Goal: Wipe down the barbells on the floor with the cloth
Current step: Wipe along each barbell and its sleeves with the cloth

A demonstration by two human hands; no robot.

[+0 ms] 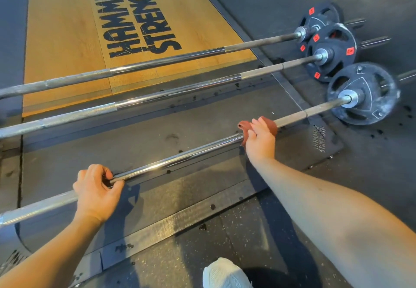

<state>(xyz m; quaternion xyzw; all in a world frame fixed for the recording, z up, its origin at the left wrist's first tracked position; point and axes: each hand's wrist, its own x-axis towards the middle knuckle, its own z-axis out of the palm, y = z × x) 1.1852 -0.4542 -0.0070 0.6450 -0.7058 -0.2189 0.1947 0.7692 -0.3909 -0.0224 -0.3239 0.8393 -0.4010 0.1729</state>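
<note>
Wood platform (63, 28) reads "HAMMER STRENGTH" beyond cloth (272, 127) on barbell (180, 159)

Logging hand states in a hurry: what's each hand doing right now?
Left hand: closed, fingers and thumb curled round the nearest barbell.
Right hand: closed on the reddish-brown cloth, wrapped over the same barbell.
</note>
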